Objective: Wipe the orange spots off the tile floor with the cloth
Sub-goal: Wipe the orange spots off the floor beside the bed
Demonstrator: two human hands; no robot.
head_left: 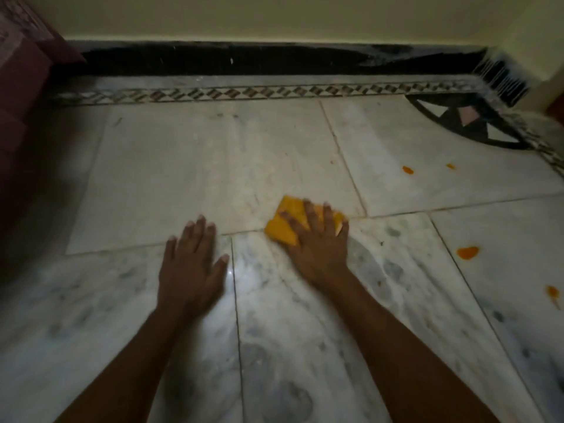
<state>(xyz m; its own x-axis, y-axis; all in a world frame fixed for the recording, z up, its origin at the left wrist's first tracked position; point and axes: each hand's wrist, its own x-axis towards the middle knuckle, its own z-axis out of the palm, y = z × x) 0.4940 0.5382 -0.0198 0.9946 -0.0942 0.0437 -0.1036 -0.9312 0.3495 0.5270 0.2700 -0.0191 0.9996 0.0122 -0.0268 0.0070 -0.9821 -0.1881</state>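
Cloth (288, 222) lies under flat-fingered right hand (317, 242); left hand (190, 264) flat on floor (171, 166).

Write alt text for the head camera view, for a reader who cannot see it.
A person's right hand presses a folded yellow cloth flat onto a pale marble tile floor, while the left hand rests open on the floor beside it. Four orange spots lie on the tiles to the right, apart from the cloth. A dark skirting runs along the far wall.

Dim marble floor (171, 166); cream wall (274, 16)
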